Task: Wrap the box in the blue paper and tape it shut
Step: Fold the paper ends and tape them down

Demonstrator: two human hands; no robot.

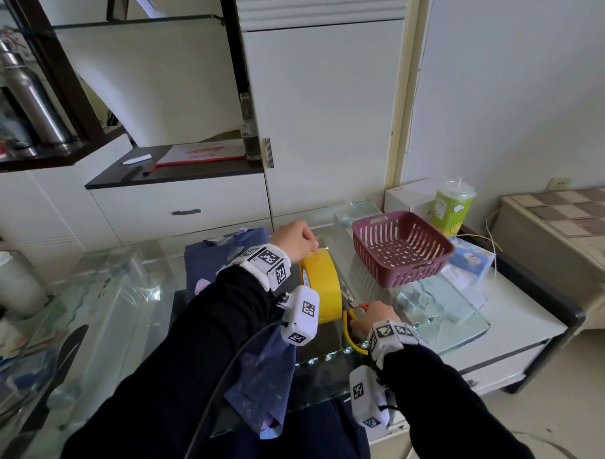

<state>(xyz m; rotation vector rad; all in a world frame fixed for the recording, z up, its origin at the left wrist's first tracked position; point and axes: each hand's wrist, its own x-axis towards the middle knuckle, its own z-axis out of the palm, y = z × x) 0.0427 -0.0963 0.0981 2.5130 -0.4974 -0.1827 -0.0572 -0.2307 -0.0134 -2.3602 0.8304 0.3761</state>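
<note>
From the head camera, our left hand has its fingers curled over the top of the yellow tape roll, pinching at its rim. The roll stands on edge on the glass tabletop. Our right hand is closed around the yellow-handled scissors, just beside the roll, with the blades pointing up towards it.

The blue paper lies behind and under our left forearm. It bulges as if the box is inside, but the box is hidden, so we cannot tell how well it is covered. One loose flap of paper hangs over the near table edge.

We judge the main risk to be the package, because neither hand is holding it. While we pull and cut tape, the folds may spring open, or our sleeve may drag the paper out of line.

The tape could also fold back and stick to itself if the strip goes slack before the cut. The blades are close to our left wrist and its cable, so a hurried snip could nick either.

The roll could slide on the smooth glass towards the purple basket.
</note>
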